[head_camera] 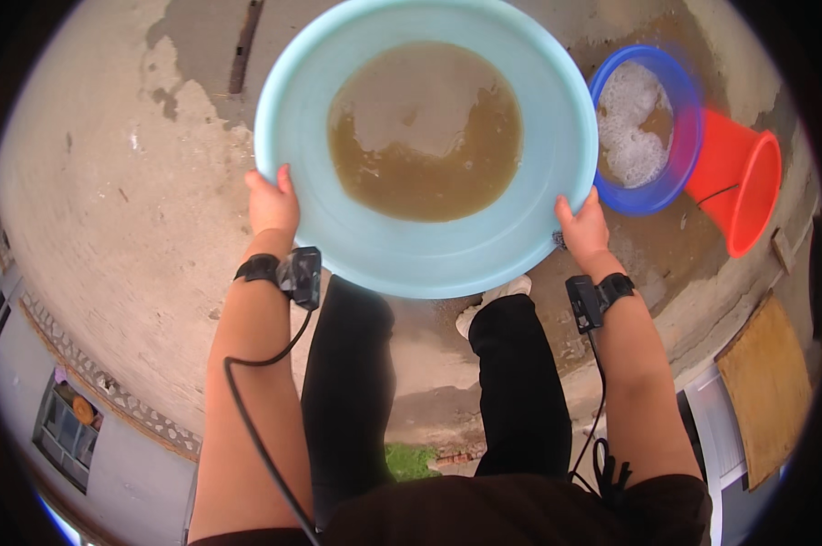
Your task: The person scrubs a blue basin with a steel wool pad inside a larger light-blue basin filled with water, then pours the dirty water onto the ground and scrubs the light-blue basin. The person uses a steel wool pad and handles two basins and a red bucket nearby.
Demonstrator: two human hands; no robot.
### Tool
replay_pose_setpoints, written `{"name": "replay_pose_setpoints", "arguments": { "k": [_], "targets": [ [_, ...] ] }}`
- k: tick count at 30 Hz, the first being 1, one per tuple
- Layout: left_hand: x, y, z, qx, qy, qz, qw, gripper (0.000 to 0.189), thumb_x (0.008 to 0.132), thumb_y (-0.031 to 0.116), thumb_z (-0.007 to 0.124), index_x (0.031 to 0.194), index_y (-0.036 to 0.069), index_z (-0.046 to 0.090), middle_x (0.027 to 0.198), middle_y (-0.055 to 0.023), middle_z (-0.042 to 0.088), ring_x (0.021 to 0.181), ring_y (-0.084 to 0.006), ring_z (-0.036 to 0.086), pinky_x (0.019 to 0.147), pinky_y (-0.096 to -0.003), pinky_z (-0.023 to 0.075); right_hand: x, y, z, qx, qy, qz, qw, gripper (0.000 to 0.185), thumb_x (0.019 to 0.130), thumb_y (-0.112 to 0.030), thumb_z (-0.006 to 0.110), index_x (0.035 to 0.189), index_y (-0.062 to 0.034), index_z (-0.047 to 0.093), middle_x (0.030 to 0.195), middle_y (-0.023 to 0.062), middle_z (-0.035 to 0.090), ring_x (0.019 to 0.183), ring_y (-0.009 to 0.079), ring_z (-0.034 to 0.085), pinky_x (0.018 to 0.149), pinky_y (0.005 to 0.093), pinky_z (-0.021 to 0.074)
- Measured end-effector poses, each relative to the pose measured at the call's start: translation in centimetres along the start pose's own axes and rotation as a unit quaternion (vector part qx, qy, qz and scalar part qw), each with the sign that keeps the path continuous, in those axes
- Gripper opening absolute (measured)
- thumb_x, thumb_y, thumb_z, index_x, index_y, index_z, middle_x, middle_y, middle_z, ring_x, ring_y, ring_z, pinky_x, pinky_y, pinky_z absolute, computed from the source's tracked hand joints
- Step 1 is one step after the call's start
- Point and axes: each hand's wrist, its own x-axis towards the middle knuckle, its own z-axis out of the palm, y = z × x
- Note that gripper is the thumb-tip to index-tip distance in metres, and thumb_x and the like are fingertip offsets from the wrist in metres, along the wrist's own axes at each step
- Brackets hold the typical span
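A large light-blue plastic basin [424, 256] is held out in front of me with murky brown water [411, 184] in its bottom. My left hand [274, 201] grips the rim on the left side, thumb over the edge. On the right, my right hand [584, 225] clasps the opposite side of the rim the same way. Fingers of both hands are hidden beneath the basin. Close to the right hand, a small dark scrubber-like thing [559, 239] shows at the basin's edge; what it is I cannot tell.
Right of the basin stands a blue tub [646, 201] with foamy water, beside a red bucket [732, 164] that looks tilted by the lens. Wet patches mark the concrete ground [145, 225]. A dark metal bar [246, 48] lies at the upper left. My white shoe [496, 300] is below the basin.
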Motion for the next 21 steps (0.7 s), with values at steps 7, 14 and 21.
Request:
{"name": "replay_pose_setpoints", "arguments": {
  "k": [7, 14, 21],
  "targets": [
    [-3.9, 1.4, -5.9, -0.298, -0.069, -0.137, 0.942, 0.026, 0.083, 0.017, 0.066, 0.097, -0.002, 0.054, 0.088, -0.0163, 0.064, 0.078, -0.0257, 0.063, 0.072, -0.0380, 0.0494, -2.1, -1.9, -5.2, 0.359, -0.118, 0.133, 0.916, 0.032, 0.080, 0.001, 0.061, 0.112, 0.0041, 0.058, 0.103, 0.0110, 0.066, 0.088, 0.0190, 0.063, 0.074, 0.0332, 0.0522],
    [-14.5, 3.7, -14.4, -0.452, -0.051, -0.161, 0.876, 0.019, 0.082, 0.003, 0.064, 0.098, 0.000, 0.055, 0.087, -0.0098, 0.063, 0.074, -0.0172, 0.060, 0.067, -0.0325, 0.0503, -14.6, -1.8, -14.2, 0.409, -0.086, 0.036, 0.908, 0.028, 0.082, -0.002, 0.059, 0.110, 0.0044, 0.057, 0.099, 0.0090, 0.066, 0.084, 0.0155, 0.063, 0.077, 0.0296, 0.0507],
    [-24.8, 4.7, -26.4, -0.492, -0.073, -0.188, 0.847, 0.021, 0.082, 0.007, 0.064, 0.099, -0.001, 0.055, 0.089, -0.0101, 0.063, 0.076, -0.0164, 0.060, 0.067, -0.0310, 0.0498, -26.3, -7.0, -28.7, 0.359, -0.066, 0.011, 0.931, 0.031, 0.076, -0.002, 0.060, 0.107, 0.0040, 0.060, 0.095, 0.0080, 0.066, 0.080, 0.0163, 0.062, 0.075, 0.0291, 0.0493]
  ]
}}
